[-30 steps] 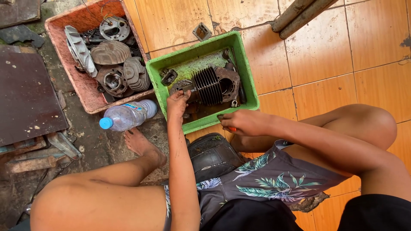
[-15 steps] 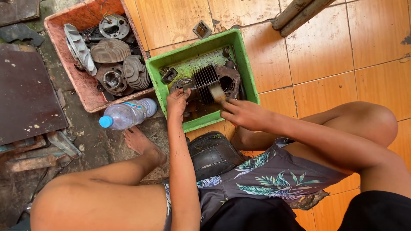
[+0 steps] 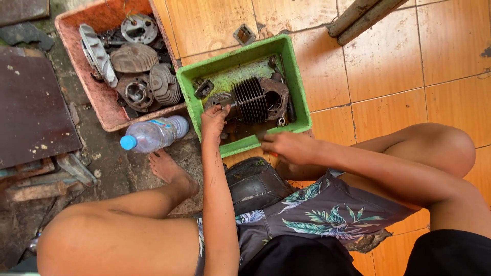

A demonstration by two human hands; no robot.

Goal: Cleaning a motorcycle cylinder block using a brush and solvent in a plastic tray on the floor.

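Nearest the camera: bare knees, floral shorts and a black rubbery pad (image 3: 255, 184) on the floor between the legs. Right hand (image 3: 289, 147) sits at the near rim of the green plastic tray (image 3: 299, 92), fingers curled down on something small; can't tell what, so grip is unclear. Half a sec ago it was up over the cylinder, so it's pulled back toward the body. Left hand (image 3: 214, 118) is inside the tray, fingers closed on the left end of the finned engine cylinder (image 3: 258, 98), same spot as before. Cylinder lies on its side mid-tray, dark greasy metal w/ thin parallel fins. Left of the tray a clear water bottle (image 3: 153, 134) w/ blue cap lies flat. Further back, a faded red crate (image 3: 102, 110) holds grey round engine parts, ribbed and dusty. Floor is glossy orange tile.
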